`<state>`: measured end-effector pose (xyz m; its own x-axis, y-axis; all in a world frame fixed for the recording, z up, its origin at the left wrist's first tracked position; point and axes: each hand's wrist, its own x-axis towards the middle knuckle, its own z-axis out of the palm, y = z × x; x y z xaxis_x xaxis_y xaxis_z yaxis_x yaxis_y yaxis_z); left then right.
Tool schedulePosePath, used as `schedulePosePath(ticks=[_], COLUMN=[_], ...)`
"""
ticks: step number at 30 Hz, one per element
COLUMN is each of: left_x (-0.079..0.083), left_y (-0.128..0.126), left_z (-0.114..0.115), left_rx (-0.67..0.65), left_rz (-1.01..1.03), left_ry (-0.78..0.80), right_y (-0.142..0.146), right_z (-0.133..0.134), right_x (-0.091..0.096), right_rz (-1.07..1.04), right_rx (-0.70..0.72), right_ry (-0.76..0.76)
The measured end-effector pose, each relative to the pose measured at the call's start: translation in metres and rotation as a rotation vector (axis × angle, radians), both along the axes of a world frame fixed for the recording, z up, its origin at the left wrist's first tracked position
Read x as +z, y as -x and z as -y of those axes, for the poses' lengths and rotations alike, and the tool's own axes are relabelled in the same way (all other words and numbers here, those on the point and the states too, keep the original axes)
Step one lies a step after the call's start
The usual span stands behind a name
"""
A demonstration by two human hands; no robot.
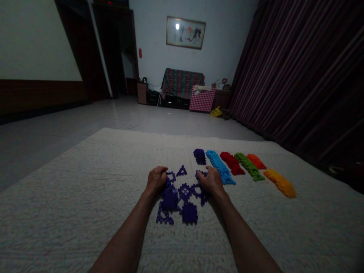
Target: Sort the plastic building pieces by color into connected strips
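Several purple plastic interlocking tiles with toothed edges lie loosely heaped between my hands, among them a solid square tile (189, 213), a window-patterned tile (185, 192) and a triangular tile (182, 171). My left hand (157, 179) is at the heap's left side, fingers curled against a square frame tile (171, 176). On the other side, my right hand (212, 179) pinches a purple tile (200, 174) between thumb and fingers. That tile is partly hidden by the hand. Some tiles overlap, so their shapes are hard to make out.
Beyond my right hand lie rows of tiles: purple (200, 156), blue (219, 167), red (232, 163), green (249, 167), orange (256, 161) and yellow (280, 183). All rest on a pale quilted mat (85, 197). A dark curtain (284, 68) hangs at the right.
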<state>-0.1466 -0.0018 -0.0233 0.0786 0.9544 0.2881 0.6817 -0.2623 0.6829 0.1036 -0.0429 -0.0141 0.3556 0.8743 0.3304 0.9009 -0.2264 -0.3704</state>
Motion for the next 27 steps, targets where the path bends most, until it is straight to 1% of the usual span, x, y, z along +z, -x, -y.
schedulePosePath(ticks=[5,9,11,14,17,20,22,27], left_x=[0.0,0.0,-0.001,-0.002,-0.003,-0.002,-0.002,-0.002], left_y=[0.0,0.0,0.0,0.0,0.0,-0.001,-0.001,-0.001], left_z=[0.0,0.0,0.0,-0.001,-0.001,0.0,0.0,0.0], left_rx=[0.0,-0.001,0.003,-0.005,-0.014,-0.004,0.002,0.001], left_rz=[0.009,0.01,0.008,0.002,0.001,0.01,0.021,0.021], left_ry=[0.007,0.006,-0.004,-0.01,-0.01,-0.014,-0.021,-0.035], right_y=[0.014,0.017,0.015,0.009,0.003,0.0,-0.001,-0.003], right_z=[0.004,-0.002,-0.01,-0.025,-0.039,-0.047,-0.049,-0.052], right_x=[0.006,0.008,0.009,0.008,0.004,-0.001,-0.005,-0.012], right_rz=[0.042,0.024,0.006,0.002,0.007,0.02,0.026,0.02], right_rx=[-0.021,0.001,0.019,0.032,0.028,0.018,0.018,0.018], right_ry=[0.12,0.166,0.121,-0.014,-0.134,-0.233,-0.264,-0.267])
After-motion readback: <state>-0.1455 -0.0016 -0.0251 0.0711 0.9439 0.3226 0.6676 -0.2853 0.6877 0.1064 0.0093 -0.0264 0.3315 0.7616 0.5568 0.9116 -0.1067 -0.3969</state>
